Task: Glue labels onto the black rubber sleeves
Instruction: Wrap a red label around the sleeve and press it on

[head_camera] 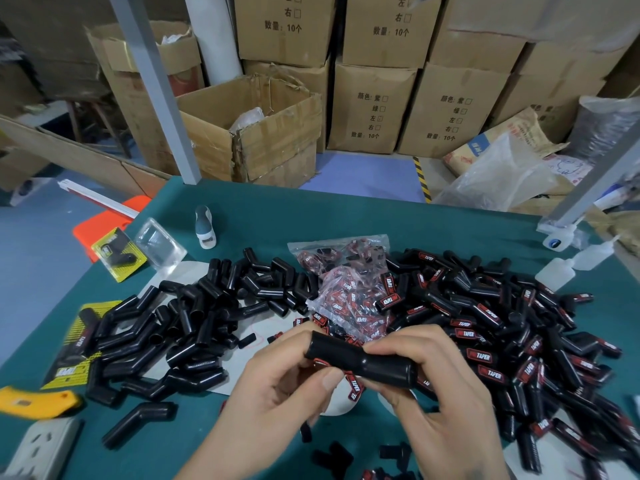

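I am seeing both hands holding one black sleeve (360, 358) crosswise, just above the green table (311, 216). The left hand (273, 386) is gripping the sleeve's left end, thumb curled up under it, where a red label (320, 361) is showing at its lower edge. The right hand (429, 372) is gripping the right half, fingers curled over the top. Another label (354, 384) is peeking out below the sleeve; I cannot tell whether it is stuck on.

Plain sleeves are lying heaped at left (194, 317). Labelled sleeves are piling at right (512, 330). A clear bag of labels (349, 289) is sitting between the heaps, just beyond the hands. Glue bottles (571, 268) are lying at the table's right edge, well apart from the hands.
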Tool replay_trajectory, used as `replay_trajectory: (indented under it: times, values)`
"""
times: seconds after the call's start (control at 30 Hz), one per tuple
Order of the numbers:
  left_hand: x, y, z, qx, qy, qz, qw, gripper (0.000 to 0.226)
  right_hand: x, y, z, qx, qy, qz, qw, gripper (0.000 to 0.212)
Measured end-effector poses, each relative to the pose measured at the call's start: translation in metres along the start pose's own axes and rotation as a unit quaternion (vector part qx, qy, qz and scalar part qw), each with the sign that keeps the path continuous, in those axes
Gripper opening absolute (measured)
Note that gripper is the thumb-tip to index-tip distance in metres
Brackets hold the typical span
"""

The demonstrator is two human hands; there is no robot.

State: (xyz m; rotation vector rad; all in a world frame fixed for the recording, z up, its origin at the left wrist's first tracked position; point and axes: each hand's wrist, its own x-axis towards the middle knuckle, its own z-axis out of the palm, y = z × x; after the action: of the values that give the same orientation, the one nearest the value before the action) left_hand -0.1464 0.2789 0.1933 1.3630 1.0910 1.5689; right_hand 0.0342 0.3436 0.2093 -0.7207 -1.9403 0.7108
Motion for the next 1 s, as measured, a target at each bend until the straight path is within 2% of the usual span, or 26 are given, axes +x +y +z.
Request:
replay_trajectory:
  times: [0.13,0.3,0.37,0.43,0.5,0.57,0.63,0.83,1.0]
  values:
    - [0.001,-0.003,-0.003,0.021,-0.002,0.007,1.0,0.017,-0.002,0.002,0.0,0.003,-0.02,0.028,0.999,0.031]
    - [0.004,-0.01,-0.004,0.065,0.032,-0.004,0.997,0.023,-0.017,0.011,-0.026,-0.022,-0.042,0.09,0.995,0.071]
    - [0.006,-0.014,-0.004,0.074,0.045,-0.007,0.996,0.025,-0.034,0.017,-0.047,-0.107,-0.012,0.079,0.991,0.067]
    - [0.007,-0.016,-0.003,0.066,0.054,-0.016,0.996,0.025,-0.061,0.03,-0.063,-0.17,0.03,0.082,0.982,0.054]
    - [0.007,-0.019,-0.002,0.054,0.057,-0.03,0.996,0.017,-0.093,0.052,-0.067,-0.19,0.054,0.149,0.969,0.063]
    - [0.007,-0.021,-0.001,0.044,0.059,-0.04,0.996,0.009,-0.119,0.073,-0.059,-0.139,0.057,0.245,0.958,0.075]
    - [0.007,-0.023,0.001,0.036,0.067,-0.048,0.996,0.01,-0.136,0.088,-0.042,-0.093,0.041,0.306,0.947,0.076]
    - [0.007,-0.027,0.004,0.008,0.053,-0.052,0.997,0.011,-0.121,0.109,0.003,-0.094,-0.02,0.325,0.941,0.069]
    - [0.008,-0.025,0.002,-0.007,0.042,-0.055,0.998,0.014,-0.096,0.114,0.021,-0.101,-0.057,0.384,0.916,0.036]
